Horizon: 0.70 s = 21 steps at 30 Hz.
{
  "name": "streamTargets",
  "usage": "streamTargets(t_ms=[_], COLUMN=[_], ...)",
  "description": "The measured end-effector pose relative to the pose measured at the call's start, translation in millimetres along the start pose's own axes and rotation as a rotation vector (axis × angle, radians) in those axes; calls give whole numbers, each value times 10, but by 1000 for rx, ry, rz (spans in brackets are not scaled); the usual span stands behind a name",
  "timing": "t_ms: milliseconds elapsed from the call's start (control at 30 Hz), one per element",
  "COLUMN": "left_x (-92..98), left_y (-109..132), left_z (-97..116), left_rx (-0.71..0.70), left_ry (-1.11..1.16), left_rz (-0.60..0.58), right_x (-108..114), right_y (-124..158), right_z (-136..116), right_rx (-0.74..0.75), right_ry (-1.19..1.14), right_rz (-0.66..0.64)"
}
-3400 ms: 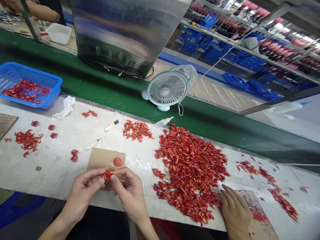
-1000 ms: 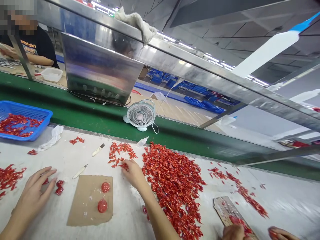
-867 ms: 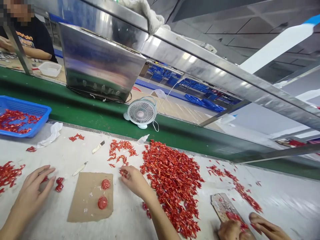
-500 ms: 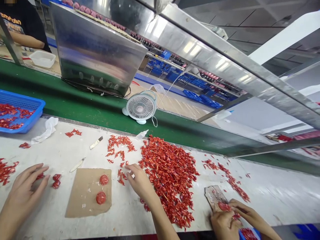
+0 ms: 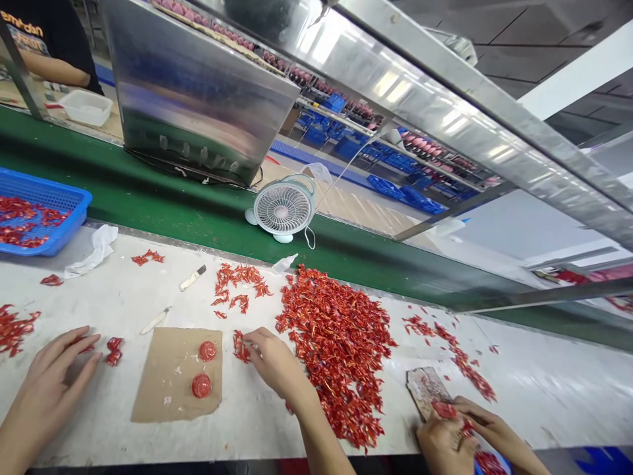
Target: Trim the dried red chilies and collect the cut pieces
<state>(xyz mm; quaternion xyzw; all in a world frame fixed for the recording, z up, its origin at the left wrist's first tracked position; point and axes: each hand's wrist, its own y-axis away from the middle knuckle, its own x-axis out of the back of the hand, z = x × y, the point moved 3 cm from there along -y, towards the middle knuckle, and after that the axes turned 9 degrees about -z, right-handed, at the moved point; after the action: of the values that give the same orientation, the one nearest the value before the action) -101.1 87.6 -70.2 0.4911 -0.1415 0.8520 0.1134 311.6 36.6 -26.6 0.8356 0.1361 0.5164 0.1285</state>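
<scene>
My left hand [image 5: 54, 382] rests on the table at the left, thumb and fingers apart; a red piece shows partly under its fingertips. Beside it lie glossy red lumps [image 5: 114, 351]. My right hand [image 5: 277, 363] has its fingertips drawn together on small curled red pieces [image 5: 240, 346], just right of a cardboard sheet [image 5: 158, 382]. Two round red translucent pieces [image 5: 201, 385] sit on that cardboard. Close to my right forearm spreads a large heap of curled red pieces [image 5: 341, 349]. Two small white-handled knives [image 5: 192, 278] lie beyond the cardboard.
At the right, a co-worker's hands [image 5: 459, 429] hold a red piece near a worn board [image 5: 425, 389]. A blue basket [image 5: 74, 218] with red pieces stands at the left. A small fan [image 5: 283, 210] stands on the green strip [image 5: 208, 221] behind the table.
My right hand's fingertips have come down and closed on the small red pieces right of the cardboard. My left hand has hardly moved. The view has shifted slightly.
</scene>
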Motion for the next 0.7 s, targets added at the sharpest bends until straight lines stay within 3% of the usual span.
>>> streamTargets(t_ms=[67,167,300,567,700], left_x=[7,14,15,22,20], left_y=[11,29,77,211,246], left_z=[8,-6,-51,-132,-204], left_rx=[-5,-15,-27,90,169], left_ry=[-5,-16,-21,-61,-105], left_rz=[-5,-5,-3,7,-11], right_x=[36,-1,-126,-131,-120], right_y=[10,5,83,363,179], right_z=[1,-50,-166,-194,-85], right_rx=[-56,-9,68,32,-36], right_ry=[27,18,-30,-118,-127], right_rz=[19,39,-38,-152,-4])
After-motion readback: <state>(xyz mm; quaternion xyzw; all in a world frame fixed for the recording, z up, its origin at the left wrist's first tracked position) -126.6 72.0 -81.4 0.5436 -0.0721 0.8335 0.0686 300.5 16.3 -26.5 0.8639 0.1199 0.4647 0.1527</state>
